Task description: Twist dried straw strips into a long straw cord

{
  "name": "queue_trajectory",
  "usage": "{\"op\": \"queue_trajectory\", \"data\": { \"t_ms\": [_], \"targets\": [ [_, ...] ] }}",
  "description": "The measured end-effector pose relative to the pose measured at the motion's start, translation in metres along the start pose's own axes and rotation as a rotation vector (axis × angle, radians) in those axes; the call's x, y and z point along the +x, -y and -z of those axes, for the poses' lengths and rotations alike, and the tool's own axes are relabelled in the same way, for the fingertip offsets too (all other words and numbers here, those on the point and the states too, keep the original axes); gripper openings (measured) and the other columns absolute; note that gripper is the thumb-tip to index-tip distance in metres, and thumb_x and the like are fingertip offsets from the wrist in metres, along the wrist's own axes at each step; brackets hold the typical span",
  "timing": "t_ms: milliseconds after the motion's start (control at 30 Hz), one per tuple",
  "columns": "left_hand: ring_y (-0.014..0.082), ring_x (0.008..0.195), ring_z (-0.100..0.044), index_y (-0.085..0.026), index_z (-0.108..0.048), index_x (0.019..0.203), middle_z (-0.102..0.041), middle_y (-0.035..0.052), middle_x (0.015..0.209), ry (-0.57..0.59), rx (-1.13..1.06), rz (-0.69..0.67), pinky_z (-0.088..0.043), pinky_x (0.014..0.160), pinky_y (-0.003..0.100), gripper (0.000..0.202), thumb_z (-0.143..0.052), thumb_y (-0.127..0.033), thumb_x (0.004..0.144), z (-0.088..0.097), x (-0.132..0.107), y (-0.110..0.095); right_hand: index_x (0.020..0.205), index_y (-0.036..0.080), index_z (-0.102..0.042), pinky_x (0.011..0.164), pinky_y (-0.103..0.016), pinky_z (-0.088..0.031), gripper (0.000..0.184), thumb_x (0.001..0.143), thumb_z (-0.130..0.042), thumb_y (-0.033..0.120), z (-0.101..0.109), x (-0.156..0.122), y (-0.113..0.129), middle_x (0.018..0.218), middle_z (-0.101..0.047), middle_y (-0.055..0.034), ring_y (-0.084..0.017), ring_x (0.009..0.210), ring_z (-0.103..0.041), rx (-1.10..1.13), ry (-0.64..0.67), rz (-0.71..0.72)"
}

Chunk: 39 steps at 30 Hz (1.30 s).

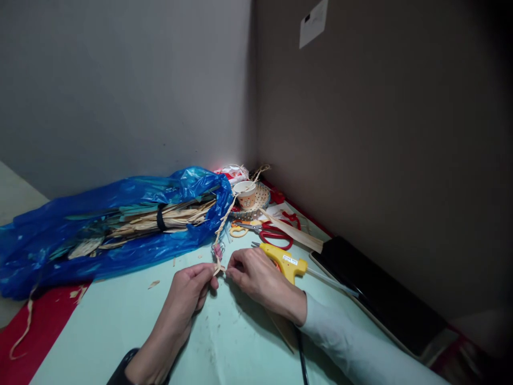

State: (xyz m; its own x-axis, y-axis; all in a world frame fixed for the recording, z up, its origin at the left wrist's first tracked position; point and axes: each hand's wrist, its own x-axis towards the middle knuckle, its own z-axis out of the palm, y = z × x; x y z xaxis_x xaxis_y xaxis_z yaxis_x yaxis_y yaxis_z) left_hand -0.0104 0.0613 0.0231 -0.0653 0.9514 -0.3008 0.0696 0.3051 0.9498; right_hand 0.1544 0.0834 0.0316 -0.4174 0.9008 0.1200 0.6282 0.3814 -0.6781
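Note:
Both hands meet over the pale green table cover. My left hand [194,286] pinches a strand at the near end of a straw braid [220,232], and my right hand [253,275] pinches another strand of it. The strands spread apart between my fingertips. From there the braid runs away from me, past a pinkish clip [218,251], up toward a cup [246,194]. Just right of my right hand lies a yellow glue gun [284,260] with a clear glue stick in its back. My right palm hides part of the table beneath it.
A blue plastic bag [120,192] with a tied bundle of dry straw [180,215] lies at the left. Red-handled scissors [276,235], yellow-handled scissors [239,230] and a woven basket [262,198] are near the corner. Along the right wall rests a long black object [385,299].

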Motion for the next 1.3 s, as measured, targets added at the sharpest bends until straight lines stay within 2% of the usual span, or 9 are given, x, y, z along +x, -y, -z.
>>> {"op": "queue_trajectory", "data": {
  "t_ms": [67, 200, 500, 667, 767, 867, 1000, 1133, 1300],
  "targets": [
    [0.0028, 0.038, -0.020, -0.012, -0.064, 0.080, -0.055, -0.0032, 0.052, 0.019, -0.047, 0.009, -0.011, 0.037, 0.018, 0.026, -0.064, -0.037, 0.070, 0.001, 0.000, 0.000, 0.074, 0.016, -0.067, 0.059, -0.025, -0.029, 0.017, 0.084, -0.054, 0.020, 0.000, 0.000, 0.000, 0.068, -0.064, -0.0033, -0.014, 0.066, -0.051, -0.001, 0.008, 0.000],
    [0.0018, 0.038, -0.019, -0.011, -0.061, 0.091, -0.057, -0.0037, 0.051, 0.071, -0.111, 0.024, -0.010, 0.036, 0.016, 0.032, -0.068, -0.035, 0.070, 0.005, 0.002, -0.001, 0.077, 0.015, -0.069, 0.062, -0.025, -0.031, 0.018, 0.085, -0.053, 0.020, -0.001, 0.000, 0.001, 0.072, -0.067, -0.0046, -0.014, 0.068, -0.053, 0.000, 0.015, 0.003],
    [0.0017, 0.037, -0.019, -0.014, -0.056, 0.093, -0.057, -0.0048, 0.051, 0.077, -0.137, 0.011, -0.011, 0.035, 0.015, 0.031, -0.067, -0.034, 0.072, 0.004, 0.004, 0.001, 0.089, 0.017, -0.069, 0.073, -0.026, -0.035, 0.024, 0.089, -0.046, 0.019, 0.001, -0.002, 0.002, 0.087, -0.069, -0.0054, -0.017, 0.085, -0.058, 0.141, -0.042, -0.002],
    [0.0014, 0.037, -0.019, -0.015, -0.055, 0.086, -0.058, -0.0036, 0.054, 0.082, -0.099, 0.014, -0.011, 0.035, 0.015, 0.028, -0.067, -0.035, 0.071, 0.003, 0.003, 0.001, 0.110, 0.018, -0.057, 0.069, -0.023, -0.039, 0.029, 0.083, -0.051, 0.012, 0.002, 0.000, 0.003, 0.076, -0.067, 0.0012, -0.013, 0.072, -0.058, 0.433, -0.107, -0.040],
    [0.0007, 0.035, -0.019, -0.014, -0.055, 0.081, -0.059, -0.0027, 0.055, 0.090, -0.080, 0.015, -0.010, 0.035, 0.016, 0.028, -0.068, -0.037, 0.070, 0.002, 0.003, 0.000, 0.092, 0.015, -0.061, 0.060, -0.020, -0.039, 0.014, 0.082, -0.053, 0.016, -0.004, 0.002, 0.002, 0.070, -0.065, 0.0000, -0.012, 0.065, -0.058, 0.591, -0.023, -0.061],
    [0.0002, 0.035, -0.020, -0.015, -0.055, 0.079, -0.058, -0.0032, 0.054, 0.094, -0.094, 0.004, -0.010, 0.035, 0.016, 0.030, -0.068, -0.038, 0.068, 0.002, 0.003, 0.001, 0.079, 0.016, -0.064, 0.063, -0.020, -0.041, 0.011, 0.081, -0.053, 0.016, -0.011, 0.000, 0.001, 0.074, -0.066, -0.0011, -0.012, 0.070, -0.059, 0.611, 0.018, -0.037],
    [-0.0003, 0.034, -0.017, -0.017, -0.052, 0.084, -0.060, -0.0032, 0.054, 0.107, -0.145, 0.050, -0.008, 0.035, 0.016, 0.032, -0.069, -0.038, 0.067, 0.003, 0.004, 0.003, 0.076, 0.018, -0.067, 0.069, -0.021, -0.041, 0.010, 0.077, -0.057, 0.015, -0.017, -0.002, -0.001, 0.084, -0.067, -0.0018, -0.014, 0.079, -0.059, 0.463, -0.076, -0.035],
    [0.0004, 0.034, -0.015, -0.021, -0.045, 0.086, -0.061, -0.0041, 0.053, 0.124, -0.159, 0.065, -0.005, 0.037, 0.016, 0.026, -0.063, -0.030, 0.069, 0.002, 0.004, 0.001, 0.076, 0.017, -0.065, 0.061, -0.019, -0.039, 0.013, 0.076, -0.053, 0.012, -0.020, 0.001, -0.003, 0.070, -0.066, 0.0002, -0.012, 0.067, -0.058, 0.516, 0.038, -0.021],
    [0.0015, 0.034, -0.016, -0.023, -0.043, 0.079, -0.060, -0.0048, 0.052, 0.131, -0.124, 0.057, -0.005, 0.037, 0.016, 0.017, -0.054, -0.022, 0.067, 0.001, 0.003, -0.002, 0.077, 0.016, -0.062, 0.057, -0.019, -0.039, 0.011, 0.071, -0.056, 0.008, -0.019, 0.006, -0.001, 0.067, -0.062, 0.0014, -0.011, 0.062, -0.054, 0.507, -0.040, -0.025]
  ]
}}
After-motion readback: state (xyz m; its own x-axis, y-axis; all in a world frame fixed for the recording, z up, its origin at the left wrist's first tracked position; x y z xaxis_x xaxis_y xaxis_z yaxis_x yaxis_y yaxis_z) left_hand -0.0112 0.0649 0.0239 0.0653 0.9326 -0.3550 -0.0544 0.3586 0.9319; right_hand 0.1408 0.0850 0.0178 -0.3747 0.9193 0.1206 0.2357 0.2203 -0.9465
